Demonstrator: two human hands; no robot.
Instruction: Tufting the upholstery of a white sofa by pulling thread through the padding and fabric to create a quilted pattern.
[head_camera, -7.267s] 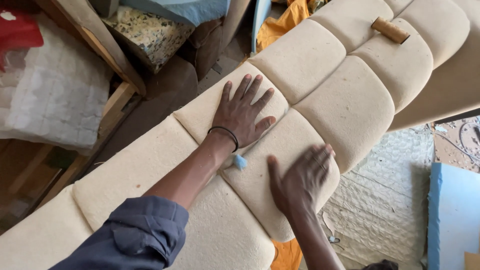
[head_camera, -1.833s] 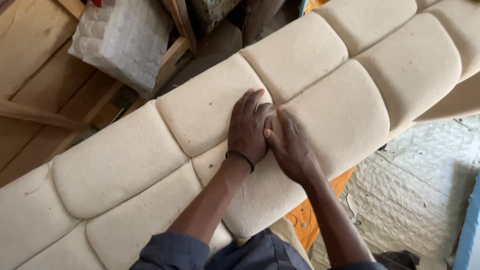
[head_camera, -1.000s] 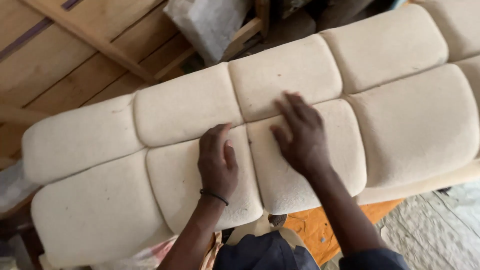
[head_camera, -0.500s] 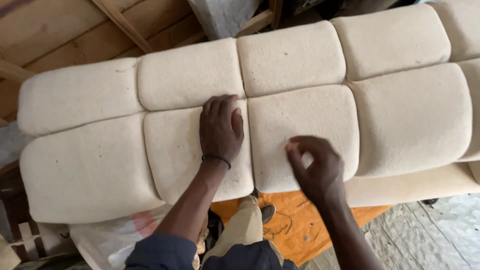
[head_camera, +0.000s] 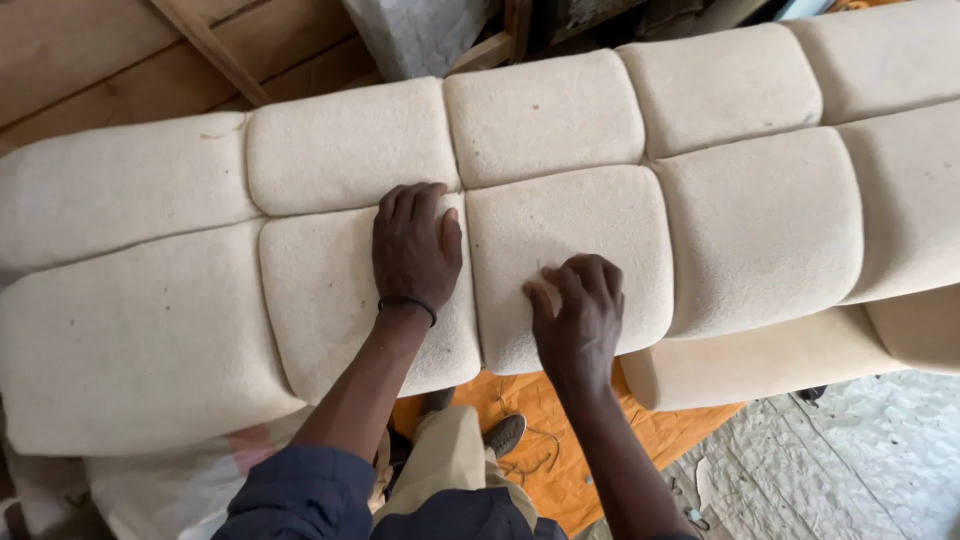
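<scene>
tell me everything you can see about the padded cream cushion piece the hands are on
The cushion is a long, cream, felt-like padded panel divided by deep seams into two rows of puffy, rounded-corner blocks, lightly speckled with dirt. It spans the view, slightly curved. The left hand lies flat on a lower block beside a seam; the right hand, fingers curled, presses the next block. A plain padded roll sits beneath its right part.

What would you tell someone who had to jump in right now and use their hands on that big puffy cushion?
Left hand: flat, palm down on a lower panel of the cream foam cushion, beside a seam.
Right hand: fingers curled, fingertips pressing the next panel to the right.
The cushion lies across the view, above an orange sheet on the floor.
Done or left: cannot tell; nothing is gripped.
</scene>
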